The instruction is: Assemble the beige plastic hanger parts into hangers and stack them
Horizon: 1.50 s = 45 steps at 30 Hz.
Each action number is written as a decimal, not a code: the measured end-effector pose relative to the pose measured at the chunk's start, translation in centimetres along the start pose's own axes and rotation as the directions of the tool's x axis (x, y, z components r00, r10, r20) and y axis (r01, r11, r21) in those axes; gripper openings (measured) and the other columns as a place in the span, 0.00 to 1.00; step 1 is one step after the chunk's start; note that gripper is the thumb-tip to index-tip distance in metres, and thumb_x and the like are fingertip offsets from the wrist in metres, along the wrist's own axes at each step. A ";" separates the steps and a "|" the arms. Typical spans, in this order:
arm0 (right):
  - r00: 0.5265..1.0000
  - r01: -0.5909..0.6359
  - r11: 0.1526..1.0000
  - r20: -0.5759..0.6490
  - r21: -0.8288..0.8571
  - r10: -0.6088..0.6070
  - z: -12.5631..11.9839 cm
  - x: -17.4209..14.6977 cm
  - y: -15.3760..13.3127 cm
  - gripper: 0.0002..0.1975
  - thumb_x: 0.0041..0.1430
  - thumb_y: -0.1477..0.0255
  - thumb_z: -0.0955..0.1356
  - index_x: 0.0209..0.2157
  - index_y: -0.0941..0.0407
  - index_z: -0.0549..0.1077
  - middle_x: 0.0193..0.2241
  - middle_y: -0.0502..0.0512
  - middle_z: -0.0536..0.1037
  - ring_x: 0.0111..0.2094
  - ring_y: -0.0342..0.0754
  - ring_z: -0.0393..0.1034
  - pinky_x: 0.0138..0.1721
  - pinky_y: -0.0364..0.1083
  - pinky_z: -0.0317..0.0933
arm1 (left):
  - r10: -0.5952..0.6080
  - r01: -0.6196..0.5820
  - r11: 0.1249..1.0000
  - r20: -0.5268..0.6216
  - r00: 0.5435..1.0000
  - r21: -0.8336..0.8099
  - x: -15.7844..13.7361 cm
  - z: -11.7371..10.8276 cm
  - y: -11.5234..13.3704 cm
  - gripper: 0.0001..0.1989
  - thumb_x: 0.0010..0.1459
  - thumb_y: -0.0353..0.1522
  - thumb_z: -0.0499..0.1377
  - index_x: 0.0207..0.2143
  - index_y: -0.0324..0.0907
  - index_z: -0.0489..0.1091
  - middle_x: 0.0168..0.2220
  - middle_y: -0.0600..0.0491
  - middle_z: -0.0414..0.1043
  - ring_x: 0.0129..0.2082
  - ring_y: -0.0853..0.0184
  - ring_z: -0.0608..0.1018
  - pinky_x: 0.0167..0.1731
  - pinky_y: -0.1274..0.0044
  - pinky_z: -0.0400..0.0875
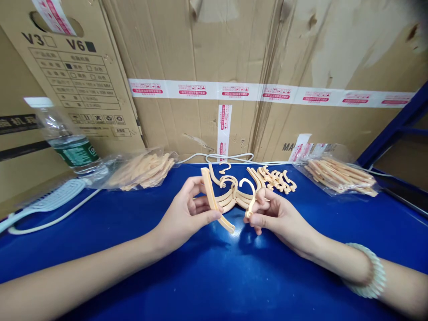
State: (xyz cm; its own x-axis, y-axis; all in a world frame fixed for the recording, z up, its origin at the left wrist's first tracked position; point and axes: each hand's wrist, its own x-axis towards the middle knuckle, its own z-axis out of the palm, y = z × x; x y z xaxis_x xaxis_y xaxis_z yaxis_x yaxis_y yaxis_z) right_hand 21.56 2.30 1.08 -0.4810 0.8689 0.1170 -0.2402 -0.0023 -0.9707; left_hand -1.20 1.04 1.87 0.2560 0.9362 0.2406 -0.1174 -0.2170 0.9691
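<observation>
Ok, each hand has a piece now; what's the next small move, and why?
I'd probably bring the right hand's beige plastic-looking hook toward the left hand's long, curved beige arm piece: the two are held apart, while the beige, curved-armed hangers behind appear to have hooks joined at the middle.

Left hand (189, 209) at seven o'clock grips a curved strip (208, 189); right hand (276, 214) at four pinches a hook (253, 195); on the blue surface (214, 281), a bottle (74, 150) stands at nine, bagged strips (341, 176) at three.
</observation>
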 end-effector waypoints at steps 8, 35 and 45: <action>0.999 -0.037 0.999 -0.024 -0.006 0.037 -0.4 0.0 0.1 0.22 0.47 0.72 0.78 0.39 0.54 0.65 0.27 0.50 0.80 0.25 0.40 0.71 0.22 0.37 0.65 | 0.005 -0.008 0.985 0.015 1.000 0.171 -1.0 0.6 -0.2 0.07 0.54 0.30 0.64 0.32 0.42 0.67 0.32 0.55 0.74 0.34 0.68 0.78 0.38 0.74 0.74; 0.983 -0.130 0.985 0.113 -0.112 0.143 -0.4 0.0 -0.5 0.09 0.53 0.69 0.75 0.31 0.58 0.75 0.35 0.56 0.81 0.33 0.43 0.77 0.29 0.38 0.70 | 0.171 -0.159 0.916 0.000 0.985 0.370 -1.4 0.9 -0.3 0.07 0.54 0.31 0.63 0.25 0.43 0.67 0.30 0.53 0.71 0.35 0.62 0.76 0.37 0.70 0.72; 0.987 -0.103 0.977 0.099 -0.188 0.123 -0.7 0.0 -0.2 0.09 0.56 0.68 0.74 0.32 0.58 0.73 0.28 0.55 0.82 0.29 0.42 0.77 0.33 0.41 0.70 | 0.216 -0.238 0.873 0.099 0.971 0.425 -1.6 0.6 -0.3 0.07 0.57 0.29 0.63 0.27 0.44 0.68 0.32 0.54 0.73 0.37 0.62 0.75 0.42 0.67 0.68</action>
State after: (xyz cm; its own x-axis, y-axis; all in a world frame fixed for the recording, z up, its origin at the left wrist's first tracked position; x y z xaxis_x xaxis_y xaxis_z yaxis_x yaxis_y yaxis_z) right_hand 22.21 2.68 1.10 -0.5884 0.8084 0.0168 -0.0265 0.0014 -0.9996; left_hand -1.02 -0.56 1.21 0.3187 0.8350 0.4486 0.2447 -0.5297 0.8121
